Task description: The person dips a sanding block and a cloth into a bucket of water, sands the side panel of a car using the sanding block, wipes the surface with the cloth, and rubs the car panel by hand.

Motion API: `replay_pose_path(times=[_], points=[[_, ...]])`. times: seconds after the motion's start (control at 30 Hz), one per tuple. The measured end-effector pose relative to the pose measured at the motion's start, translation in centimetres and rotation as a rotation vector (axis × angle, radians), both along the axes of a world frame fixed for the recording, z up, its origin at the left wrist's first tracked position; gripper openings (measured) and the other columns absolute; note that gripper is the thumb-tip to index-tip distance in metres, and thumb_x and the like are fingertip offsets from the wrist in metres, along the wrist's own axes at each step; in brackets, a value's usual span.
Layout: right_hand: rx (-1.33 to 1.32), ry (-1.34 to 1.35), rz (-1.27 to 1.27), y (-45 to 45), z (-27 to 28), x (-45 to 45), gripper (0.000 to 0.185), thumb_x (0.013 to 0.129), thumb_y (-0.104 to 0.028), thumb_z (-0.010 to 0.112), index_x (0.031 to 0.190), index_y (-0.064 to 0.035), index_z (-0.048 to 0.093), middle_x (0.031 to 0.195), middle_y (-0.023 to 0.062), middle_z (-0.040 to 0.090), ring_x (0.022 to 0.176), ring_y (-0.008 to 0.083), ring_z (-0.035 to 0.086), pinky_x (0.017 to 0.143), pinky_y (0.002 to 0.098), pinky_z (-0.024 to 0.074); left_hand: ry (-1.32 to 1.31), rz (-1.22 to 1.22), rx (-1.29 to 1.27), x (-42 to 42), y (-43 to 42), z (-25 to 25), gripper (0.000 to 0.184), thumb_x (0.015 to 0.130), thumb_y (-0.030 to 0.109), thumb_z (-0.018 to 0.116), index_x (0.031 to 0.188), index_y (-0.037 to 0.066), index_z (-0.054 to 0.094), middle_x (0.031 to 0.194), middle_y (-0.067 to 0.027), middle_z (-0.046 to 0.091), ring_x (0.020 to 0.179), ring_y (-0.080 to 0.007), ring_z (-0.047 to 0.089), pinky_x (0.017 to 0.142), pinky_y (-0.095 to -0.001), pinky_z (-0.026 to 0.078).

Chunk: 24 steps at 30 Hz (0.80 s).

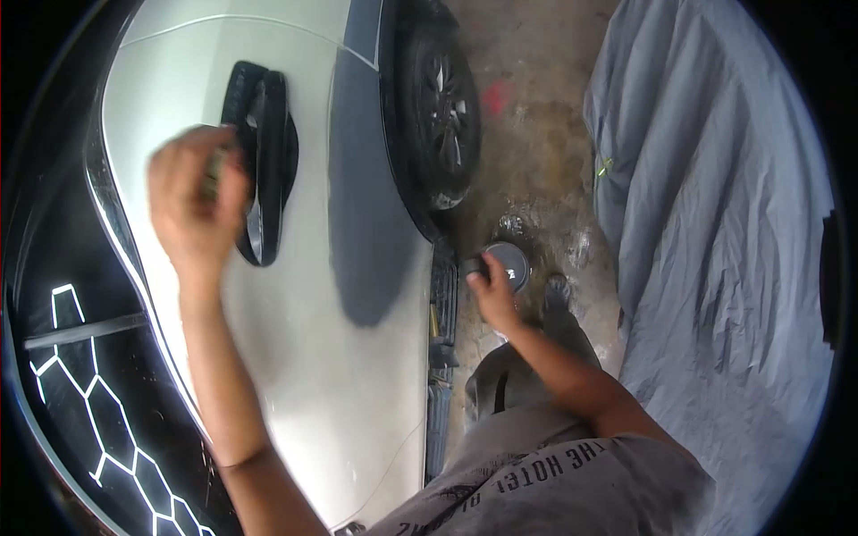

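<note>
My left hand, smeared by motion, is raised over the pale car panel. Its fingers are curled around a small yellow-green thing that I cannot make out. Just right of that hand is a long black part on the panel, which looks like a door handle. A dull grey patch covers the bodywork between it and the wheel. My right hand is lower, off the car's side, closed on a small dark object whose kind does not show.
A round dark lid or tub is on the stained concrete floor, just beyond my right hand. To the right hangs a large grey sheet. Glossy dark glass at the left reflects hexagonal lights. Dark slatted items lie along the car's lower edge.
</note>
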State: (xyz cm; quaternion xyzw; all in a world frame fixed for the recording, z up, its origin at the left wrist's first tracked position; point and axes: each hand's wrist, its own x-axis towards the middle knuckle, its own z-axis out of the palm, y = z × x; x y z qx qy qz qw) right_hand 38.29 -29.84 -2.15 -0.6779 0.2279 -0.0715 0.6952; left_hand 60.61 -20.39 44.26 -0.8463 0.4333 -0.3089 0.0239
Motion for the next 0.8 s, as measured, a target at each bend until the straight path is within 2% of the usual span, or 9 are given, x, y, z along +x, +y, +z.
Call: replay_pose_path(times=[0.03, 0.07, 0.1, 0.17, 0.33, 0.43, 0.63, 0.7, 0.8], points=[[0.047, 0.148, -0.037, -1.8, -1.6, -1.2, 0.058, 0.097, -0.023, 0.072, 0.144, 0.0018, 0.050, 0.136, 0.0224, 0.060, 0.126, 0.0350, 0.058, 0.108, 0.0424, 0.0441, 0.117, -0.120, -0.094, -2.6, -1.3, -2.5, 0.020, 0.079, -0.003, 0.071, 0.097, 0.005, 0.068, 0.101, -0.0098, 0.072, 0.097, -0.0301, 0.066, 0.087, -0.0403, 0.051], [0.126, 0.064, -0.179, -1.7, -7.6, -2.7, 0.059, 0.097, -0.024, 0.073, 0.144, 0.0022, 0.049, 0.130, 0.0205, 0.063, 0.121, 0.0316, 0.061, 0.107, 0.0397, 0.0447, 0.311, -0.137, -0.173, -5.4, -2.3, -5.3, 0.024, 0.074, -0.005, 0.072, 0.094, 0.007, 0.066, 0.102, -0.0097, 0.073, 0.096, -0.0305, 0.067, 0.085, -0.0398, 0.050], [0.127, 0.179, -0.177, -3.9, -5.9, -4.0, 0.055, 0.097, -0.021, 0.073, 0.142, 0.0027, 0.051, 0.123, 0.0148, 0.066, 0.112, 0.0267, 0.062, 0.102, 0.0365, 0.0465, 0.412, -0.151, -0.260, -8.0, -3.6, -9.2, 0.025, 0.072, 0.000, 0.075, 0.093, 0.010, 0.068, 0.101, -0.0073, 0.073, 0.097, -0.0290, 0.066, 0.085, -0.0396, 0.050], [0.374, 0.298, -0.263, -4.6, -9.7, -6.4, 0.051, 0.097, -0.019, 0.073, 0.139, 0.0024, 0.054, 0.121, 0.0120, 0.066, 0.109, 0.0238, 0.062, 0.099, 0.0342, 0.0468, 0.642, -0.003, -0.137, -11.2, -6.0, -16.9, 0.025, 0.073, 0.009, 0.078, 0.097, 0.012, 0.075, 0.103, -0.0050, 0.071, 0.101, -0.0274, 0.065, 0.088, -0.0427, 0.053], [0.454, 0.575, -0.287, -6.3, -13.3, -13.4, 0.040, 0.099, -0.021, 0.069, 0.133, -0.0004, 0.061, 0.117, 0.0077, 0.066, 0.109, 0.0201, 0.061, 0.098, 0.0343, 0.0456, 1.426, 0.243, -0.210, -14.1, -5.3, -46.6, 0.028, 0.080, 0.013, 0.075, 0.107, 0.008, 0.076, 0.109, -0.0153, 0.072, 0.103, -0.0369, 0.068, 0.090, -0.0441, 0.054], [0.468, 0.660, -0.290, -5.9, -17.4, -16.7, 0.039, 0.100, -0.022, 0.066, 0.133, -0.0013, 0.061, 0.118, 0.0094, 0.067, 0.111, 0.0199, 0.060, 0.100, 0.0356, 0.0446, 1.596, 0.418, -0.011, -16.5, -3.6, -63.0, 0.028, 0.083, 0.021, 0.071, 0.108, 0.008, 0.076, 0.110, -0.0173, 0.073, 0.104, -0.0381, 0.069, 0.091, -0.0466, 0.055], [0.645, 0.810, -0.236, -3.9, -28.1, -23.1, 0.047, 0.100, -0.022, 0.068, 0.141, -0.0015, 0.055, 0.119, 0.0109, 0.067, 0.111, 0.0162, 0.060, 0.097, 0.0303, 0.0465, 1.556, 0.484, 0.349, -18.9, 0.1, -91.7, 0.034, 0.085, 0.032, 0.069, 0.109, 0.010, 0.077, 0.109, -0.0177, 0.074, 0.103, -0.0411, 0.070, 0.096, -0.0475, 0.055], [0.735, 0.905, -0.166, -4.3, -28.8, -23.6, 0.051, 0.101, -0.021, 0.069, 0.144, -0.0022, 0.052, 0.122, 0.0108, 0.066, 0.112, 0.0148, 0.059, 0.097, 0.0298, 0.0472, 1.378, 0.228, 0.497, -20.3, 3.1, -101.1, 0.037, 0.085, 0.035, 0.067, 0.112, 0.011, 0.077, 0.119, -0.0153, 0.073, 0.105, -0.0404, 0.069, 0.096, -0.0471, 0.056], [0.758, 0.891, -0.111, -5.5, -26.9, -22.1, 0.044, 0.100, -0.014, 0.067, 0.140, 0.0023, 0.056, 0.123, 0.0077, 0.065, 0.115, 0.0140, 0.059, 0.104, 0.0314, 0.0442, 1.145, 0.554, 0.526, -21.1, -1.0, -98.1, 0.036, 0.088, 0.035, 0.065, 0.113, 0.012, 0.077, 0.128, -0.0142, 0.070, 0.112, -0.0400, 0.067, 0.099, -0.0501, 0.054]])
